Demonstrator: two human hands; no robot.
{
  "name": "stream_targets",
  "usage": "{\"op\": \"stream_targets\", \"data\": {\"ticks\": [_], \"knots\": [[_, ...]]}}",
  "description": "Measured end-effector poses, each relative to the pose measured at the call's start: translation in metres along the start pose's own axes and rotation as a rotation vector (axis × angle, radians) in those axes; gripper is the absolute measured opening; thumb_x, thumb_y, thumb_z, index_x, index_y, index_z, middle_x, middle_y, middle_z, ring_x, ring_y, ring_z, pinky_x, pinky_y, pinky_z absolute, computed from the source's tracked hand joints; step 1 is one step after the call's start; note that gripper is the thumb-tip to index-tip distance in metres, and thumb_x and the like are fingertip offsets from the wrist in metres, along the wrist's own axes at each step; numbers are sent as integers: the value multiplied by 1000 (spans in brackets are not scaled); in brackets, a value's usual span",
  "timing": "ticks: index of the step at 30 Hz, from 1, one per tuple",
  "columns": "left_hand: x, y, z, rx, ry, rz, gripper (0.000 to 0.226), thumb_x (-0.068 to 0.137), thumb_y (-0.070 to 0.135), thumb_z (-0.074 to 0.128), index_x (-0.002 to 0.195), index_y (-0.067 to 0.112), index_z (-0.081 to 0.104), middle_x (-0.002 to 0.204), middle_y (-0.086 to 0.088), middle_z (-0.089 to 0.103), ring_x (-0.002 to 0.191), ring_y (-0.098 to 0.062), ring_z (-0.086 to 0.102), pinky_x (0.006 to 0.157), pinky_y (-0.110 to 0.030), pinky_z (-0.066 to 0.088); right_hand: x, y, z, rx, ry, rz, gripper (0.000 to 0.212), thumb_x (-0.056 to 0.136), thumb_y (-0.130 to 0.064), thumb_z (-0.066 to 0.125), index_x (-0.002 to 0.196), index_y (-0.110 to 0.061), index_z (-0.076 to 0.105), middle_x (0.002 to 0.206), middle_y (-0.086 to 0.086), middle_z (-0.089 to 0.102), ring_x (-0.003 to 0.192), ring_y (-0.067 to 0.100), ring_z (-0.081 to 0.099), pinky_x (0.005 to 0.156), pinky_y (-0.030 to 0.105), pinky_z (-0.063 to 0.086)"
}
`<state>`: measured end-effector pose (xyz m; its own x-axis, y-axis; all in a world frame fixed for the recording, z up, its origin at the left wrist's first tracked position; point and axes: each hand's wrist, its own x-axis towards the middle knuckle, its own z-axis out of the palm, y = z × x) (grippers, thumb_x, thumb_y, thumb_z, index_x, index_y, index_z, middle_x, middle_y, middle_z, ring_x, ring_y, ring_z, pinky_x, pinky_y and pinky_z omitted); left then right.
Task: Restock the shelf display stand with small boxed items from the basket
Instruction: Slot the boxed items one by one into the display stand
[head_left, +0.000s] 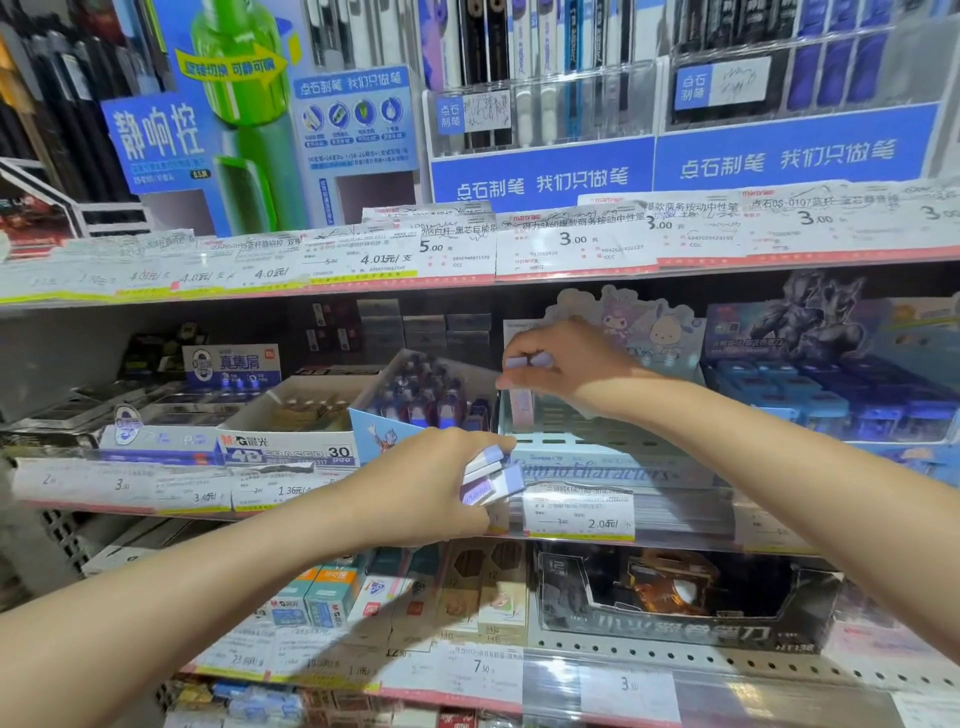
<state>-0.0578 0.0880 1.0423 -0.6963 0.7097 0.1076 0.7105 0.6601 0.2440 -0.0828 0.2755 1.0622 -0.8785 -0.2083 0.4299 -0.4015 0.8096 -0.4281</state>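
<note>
Left hand (431, 483) grips boxes (491, 480); right hand (563, 364) pinches, seemingly, two boxes above display stand (597, 441); shop shelf (363, 283).

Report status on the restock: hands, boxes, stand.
Left hand grips a stack of small lilac boxes. Right hand pinches two more above the pale blue display stand. Nothing blocking the stand.

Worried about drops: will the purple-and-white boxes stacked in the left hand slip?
Probably somewhat. The small purple-and-white boxes look smooth and fan out unevenly in the left hand, so one could slide. They seem light and stiff: the right hand pinches some easily.
</note>
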Motion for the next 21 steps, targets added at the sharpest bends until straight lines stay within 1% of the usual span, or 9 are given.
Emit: {"op": "stream_targets", "data": {"ticks": [3,4,6,7,11,16,18,19,21], "knots": [[1,0,-1,5,3,-3,60,79,13,60,135,30,46,43,10,36,37,8,44,35,-12,28,-3,0,5,-37,-36,0,14,84,-32,62,74,-22,59,75,-2,63,65,2,53,65,24,40],[1,-1,-1,7,0,-3,61,79,14,61,135,30,45,43,10,35,37,8,44,34,-12,28,-5,1,5,-47,-30,-5,8,84,-31,63,83,-24,61,83,0,66,72,5,58,70,26,44],[0,-1,-1,15,-11,-3,64,79,15,60,138,31,41,43,10,34,36,8,44,33,-12,27,-9,2,5,-81,5,29,29,83,-32,64,108,-18,56,105,7,67,93,20,64,81,31,50],[-1,-2,-1,22,-15,-6,66,80,15,60,140,32,38,44,10,33,35,7,44,32,-13,26,-10,3,4,-98,31,44,35,82,-34,65,109,-16,52,108,9,65,96,25,63,81,33,51],[-1,-4,1,27,-20,-18,71,80,16,60,142,36,33,44,9,33,33,-3,39,32,-14,23,-13,5,7,-112,85,40,29,80,-37,66,89,-21,43,98,11,68,92,26,65,77,37,54],[-2,-5,2,-79,-54,0,67,80,13,60,140,32,37,38,9,41,34,4,43,33,-14,24,-13,4,15,-226,102,-45,25,85,-32,61,92,-8,60,91,14,71,89,27,67,66,25,44],[-2,-7,0,-153,-83,5,65,80,12,59,138,31,40,43,8,43,35,0,42,35,-12,24,-13,1,12,-181,132,-19,27,85,-32,61,91,-6,64,86,13,71,85,27,66,66,28,44],[-1,-9,-1,-211,-104,2,62,80,12,60,136,30,43,48,8,45,37,-2,42,38,-10,25,-12,-1,10,-148,121,11,26,85,-33,61,90,-7,65,80,8,70,82,24,65,67,29,44],[0,-12,-4,-373,-149,-21,50,80,11,60,129,20,51,51,5,53,41,-5,48,43,-14,36,-11,-2,5,-72,86,76,21,87,-32,58,87,-13,64,60,-13,62,63,1,61,65,27,42]]}}
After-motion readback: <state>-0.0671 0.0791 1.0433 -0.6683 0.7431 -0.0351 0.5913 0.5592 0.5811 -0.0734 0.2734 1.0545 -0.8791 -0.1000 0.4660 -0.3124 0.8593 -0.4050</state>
